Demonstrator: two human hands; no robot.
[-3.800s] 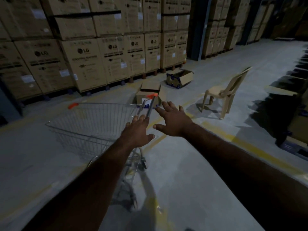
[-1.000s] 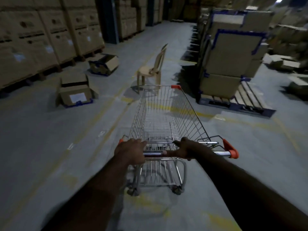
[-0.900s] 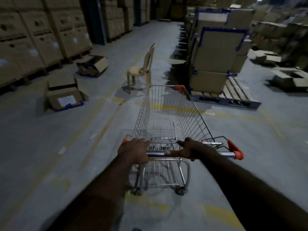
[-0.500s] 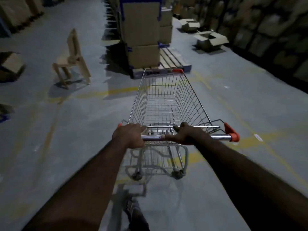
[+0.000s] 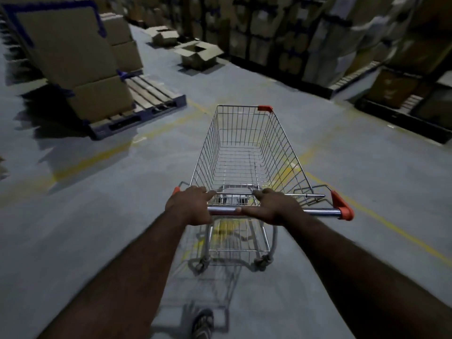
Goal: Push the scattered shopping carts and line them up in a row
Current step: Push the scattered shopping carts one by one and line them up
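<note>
We held the cart (image 5: 283,152) by its bar (image 5: 318,211) with both hands, arms stretched out ahead of us. Our left hand (image 5: 189,206) was clenched around the bar's left end, right beside the orange cap there, with its fingers curled over the top. Our right hand (image 5: 271,206) gripped the bar near its middle, thumb lying along the near side and fingers wrapped over the far side. The stretch of bar to the right of that hand was bare as far as the right orange cap (image 5: 342,207).

The cart stood on the grey floor (image 5: 97,216) straight in front of us, its wire basket pointing away and holding nothing. It sat over a yellow line (image 5: 391,231) painted on the floor. Two rear wheels showed under the bar.

Off to the front left lay a pallet (image 5: 151,99) with tall boxes (image 5: 73,50) stacked on its left part. Further back an open box (image 5: 199,53) sat on the floor. Dark stacks (image 5: 305,33) of goods lined the right side, well apart from the cart. One foot (image 5: 203,324) showed at the bottom edge, blurred.
</note>
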